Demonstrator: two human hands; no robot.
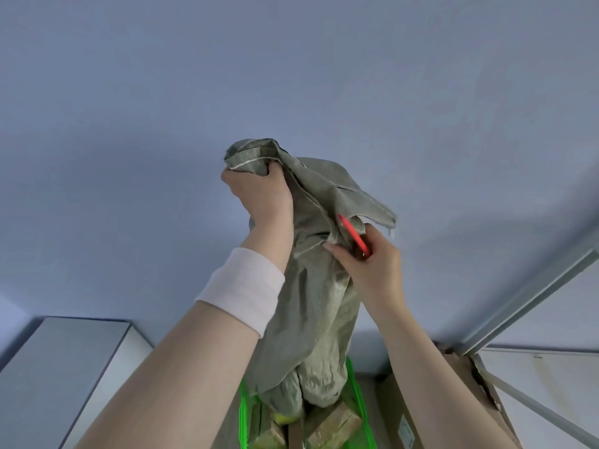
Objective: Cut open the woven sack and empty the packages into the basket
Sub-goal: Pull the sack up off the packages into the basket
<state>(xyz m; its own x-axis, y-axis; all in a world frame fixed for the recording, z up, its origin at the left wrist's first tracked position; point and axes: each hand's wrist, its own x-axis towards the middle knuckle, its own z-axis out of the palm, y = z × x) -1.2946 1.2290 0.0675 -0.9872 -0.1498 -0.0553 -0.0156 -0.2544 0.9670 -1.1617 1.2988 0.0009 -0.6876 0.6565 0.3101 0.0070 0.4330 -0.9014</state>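
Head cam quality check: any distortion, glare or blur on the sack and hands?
Head view: wide-angle stretch, forearms balloon toward the bottom edge; light flat, no glare or hard shadows; woven sack, left hand and right hand fairly sharp; red cutter slightly smeared; packages in the green basket soft.

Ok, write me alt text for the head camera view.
Two hands lift a grey-green woven sack high over a green basket that holds brown packages. The left hand, with a white wristband on its forearm, grips the sack's bunched top; the right hand holds a red cutter against the sack's side.
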